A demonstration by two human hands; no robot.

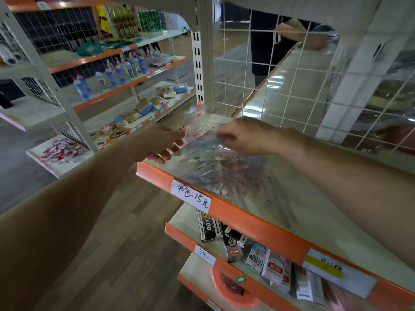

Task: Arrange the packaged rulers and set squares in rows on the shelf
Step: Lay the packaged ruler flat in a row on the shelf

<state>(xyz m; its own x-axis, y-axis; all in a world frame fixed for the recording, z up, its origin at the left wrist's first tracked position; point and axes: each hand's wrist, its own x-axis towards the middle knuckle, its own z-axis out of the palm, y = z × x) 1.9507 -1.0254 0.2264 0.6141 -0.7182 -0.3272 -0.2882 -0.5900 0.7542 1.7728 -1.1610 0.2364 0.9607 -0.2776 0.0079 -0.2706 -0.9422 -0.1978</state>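
Clear plastic packets of rulers and set squares [208, 162] lie overlapped along the left end of the cream shelf [310, 223] with an orange front lip. My left hand [159, 142] holds the left edge of the upper packet, fingers curled under it. My right hand [244, 135] pinches the same packet's far edge from above, knuckles up. The packets are blurred and shiny, so single rulers are hard to tell apart. More packet corners [201, 113] show behind, near the upright post.
A white wire grid [292, 86] backs the shelf, with a person standing behind it. Below, a second shelf holds small boxes [258, 257] and an orange tray [231, 290] sits lower. Other stocked racks [116, 70] stand to the left across the wooden floor.
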